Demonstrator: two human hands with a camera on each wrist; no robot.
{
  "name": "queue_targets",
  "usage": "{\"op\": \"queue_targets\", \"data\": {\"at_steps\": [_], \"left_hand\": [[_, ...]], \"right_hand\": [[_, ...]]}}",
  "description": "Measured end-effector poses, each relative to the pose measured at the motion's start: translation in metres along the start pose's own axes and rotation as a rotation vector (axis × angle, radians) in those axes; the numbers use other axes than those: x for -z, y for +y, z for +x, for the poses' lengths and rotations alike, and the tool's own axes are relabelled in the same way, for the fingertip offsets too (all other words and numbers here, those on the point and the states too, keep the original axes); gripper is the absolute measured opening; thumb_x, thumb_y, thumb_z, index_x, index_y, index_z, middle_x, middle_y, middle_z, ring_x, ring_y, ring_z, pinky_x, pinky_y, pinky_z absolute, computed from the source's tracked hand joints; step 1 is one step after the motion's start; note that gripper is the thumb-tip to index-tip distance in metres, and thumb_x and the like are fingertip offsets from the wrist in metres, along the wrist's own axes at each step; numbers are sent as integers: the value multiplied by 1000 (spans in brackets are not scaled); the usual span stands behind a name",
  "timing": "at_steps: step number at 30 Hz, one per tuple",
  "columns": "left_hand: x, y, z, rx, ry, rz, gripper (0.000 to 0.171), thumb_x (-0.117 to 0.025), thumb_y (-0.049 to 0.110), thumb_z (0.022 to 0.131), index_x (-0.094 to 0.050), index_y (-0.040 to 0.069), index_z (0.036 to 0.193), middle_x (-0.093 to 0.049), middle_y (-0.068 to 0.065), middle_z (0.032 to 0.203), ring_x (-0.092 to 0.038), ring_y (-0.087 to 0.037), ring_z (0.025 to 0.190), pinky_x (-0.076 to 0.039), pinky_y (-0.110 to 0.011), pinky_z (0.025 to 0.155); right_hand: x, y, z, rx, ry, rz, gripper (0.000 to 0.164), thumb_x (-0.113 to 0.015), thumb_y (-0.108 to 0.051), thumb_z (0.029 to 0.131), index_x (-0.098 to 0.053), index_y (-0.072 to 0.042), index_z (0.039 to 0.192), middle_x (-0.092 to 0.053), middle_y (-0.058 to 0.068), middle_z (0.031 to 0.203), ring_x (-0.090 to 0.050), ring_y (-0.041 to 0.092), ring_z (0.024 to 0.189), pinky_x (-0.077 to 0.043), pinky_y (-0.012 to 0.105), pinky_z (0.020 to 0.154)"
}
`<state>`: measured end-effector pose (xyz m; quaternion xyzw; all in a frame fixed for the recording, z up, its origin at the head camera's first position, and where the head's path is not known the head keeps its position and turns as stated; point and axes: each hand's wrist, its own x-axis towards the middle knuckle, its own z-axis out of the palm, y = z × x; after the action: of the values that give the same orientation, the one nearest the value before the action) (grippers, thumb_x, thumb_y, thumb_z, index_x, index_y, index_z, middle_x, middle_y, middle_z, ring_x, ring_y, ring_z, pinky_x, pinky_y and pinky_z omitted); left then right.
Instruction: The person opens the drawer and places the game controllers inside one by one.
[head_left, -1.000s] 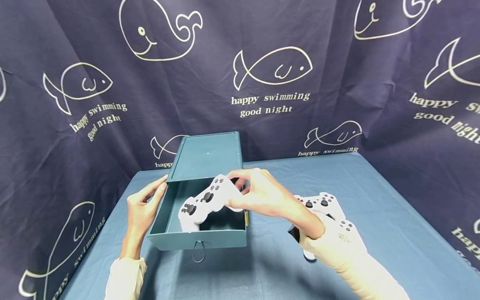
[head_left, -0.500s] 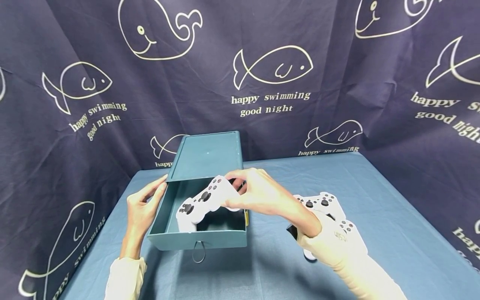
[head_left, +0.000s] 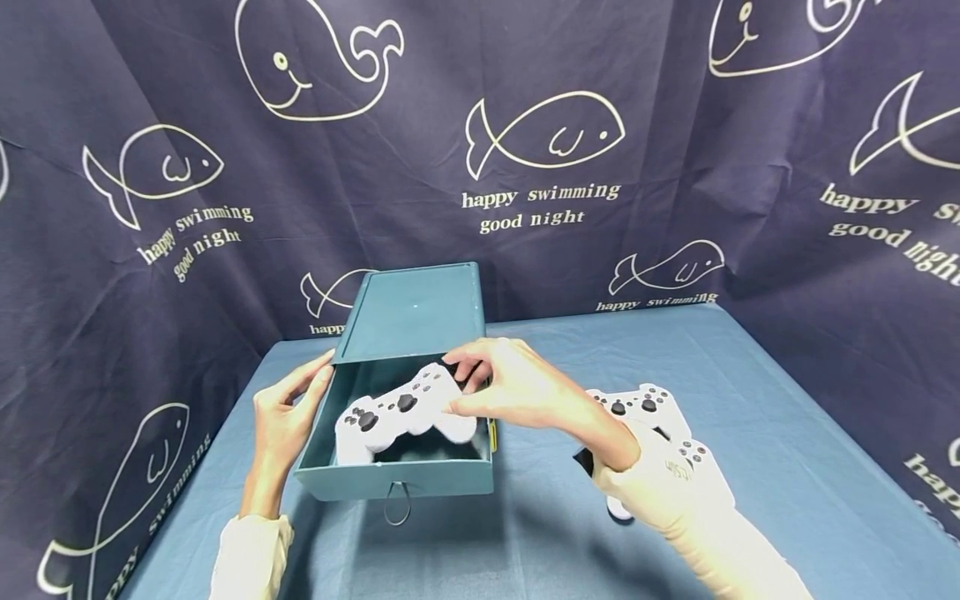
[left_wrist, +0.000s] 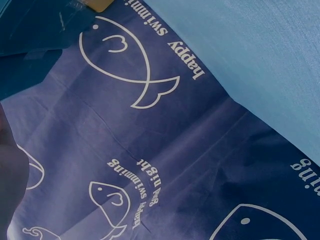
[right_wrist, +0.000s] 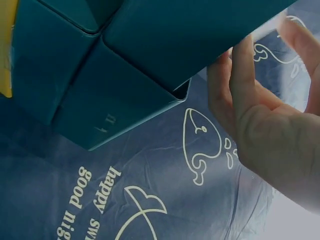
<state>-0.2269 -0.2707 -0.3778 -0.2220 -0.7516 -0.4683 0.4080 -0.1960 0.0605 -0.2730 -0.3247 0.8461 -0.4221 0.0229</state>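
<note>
Right hand [head_left: 517, 387] is gripping white controller [head_left: 393, 417], lower centre of frame, inside drawer [head_left: 442, 481]. Left hand [head_left: 285, 408], fingers nearly straight, is touching where drawer meets box [head_left: 420, 312]. Risk: controller is sitting askew; releasing early could drop its right end or leave it jammed.

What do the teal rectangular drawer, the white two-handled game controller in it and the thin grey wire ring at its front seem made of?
Teal rectangular drawer: probably moulded plastic, smooth with slight sheen; walls look thin and even.
White two-handled game controller: likely hard, smooth plastic, from its evenly rounded shell.
Thin grey wire ring: perhaps metal, being so slender; finish unclear.
</note>
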Motion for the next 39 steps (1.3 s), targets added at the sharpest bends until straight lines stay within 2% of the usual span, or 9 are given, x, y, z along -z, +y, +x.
{"op": "queue_targets", "data": {"at_steps": [4,8,13,17,19,26,29,35,39], "left_hand": [[0,2,0,10,-6,-4,28,-70,-11,92,-77,-1,119,-77,-12,105,-72,-1,95,-52,-15,83],[0,2,0,10,-12,0,28,-70,-9,94,-77,0,119,-77,-10,107,-72,-2,96,-52,-15,82],[-1,0,0,-6,5,-8,30,-71,-13,90,-76,-3,118,-77,-14,106,-72,0,95,-52,-14,81],[-1,0,0,0,13,-11,30,-71,-15,89,-76,-4,117,-76,-17,105,-71,1,95,-51,-14,82],[0,0,0,6,7,-7,30,-71,-14,90,-76,-4,117,-76,-14,106,-71,1,95,-52,-14,82],[0,1,-1,14,-9,-7,29,-71,-9,92,-77,0,119,-77,-12,106,-72,-2,95,-52,-15,81],[0,0,-1,28,-17,-3,29,-71,-8,93,-77,1,120,-77,-12,106,-73,-3,96,-52,-15,81],[0,0,-1,29,-15,-5,27,-71,-6,94,-77,1,120,-77,-13,105,-72,-2,94,-52,-15,80],[0,-1,-1,26,-15,-12,24,-71,0,97,-77,1,120,-77,-12,104,-73,-4,93,-52,-15,80]], "right_hand": [[0,2,0,-6,-8,44,50,-81,-17,84,-69,-1,130,-71,9,103,-69,6,84,-55,30,79],[0,4,-2,1,-5,80,47,-80,-17,84,-70,-2,128,-70,10,103,-70,8,85,-56,30,79],[-3,9,-6,67,23,190,38,-79,-13,87,-72,-3,123,-70,10,105,-69,14,88,-58,33,85],[-6,13,-12,148,94,244,27,-78,-9,90,-74,-8,117,-71,2,109,-68,16,94,-58,34,86],[-7,14,-17,181,139,261,25,-78,-10,91,-75,-10,116,-71,-2,109,-68,16,95,-58,34,85],[-9,11,-38,295,317,293,22,-75,-3,92,-75,-8,113,-71,5,98,-67,19,87,-56,29,70],[-8,11,-45,373,357,291,23,-73,3,90,-74,-5,112,-70,3,93,-65,18,83,-55,28,67],[-19,9,-56,570,298,314,32,-72,13,86,-71,-1,115,-67,5,90,-64,16,77,-56,28,61],[-33,9,-61,672,253,302,31,-73,10,87,-69,-3,116,-67,4,89,-63,13,76,-55,24,58]]}}
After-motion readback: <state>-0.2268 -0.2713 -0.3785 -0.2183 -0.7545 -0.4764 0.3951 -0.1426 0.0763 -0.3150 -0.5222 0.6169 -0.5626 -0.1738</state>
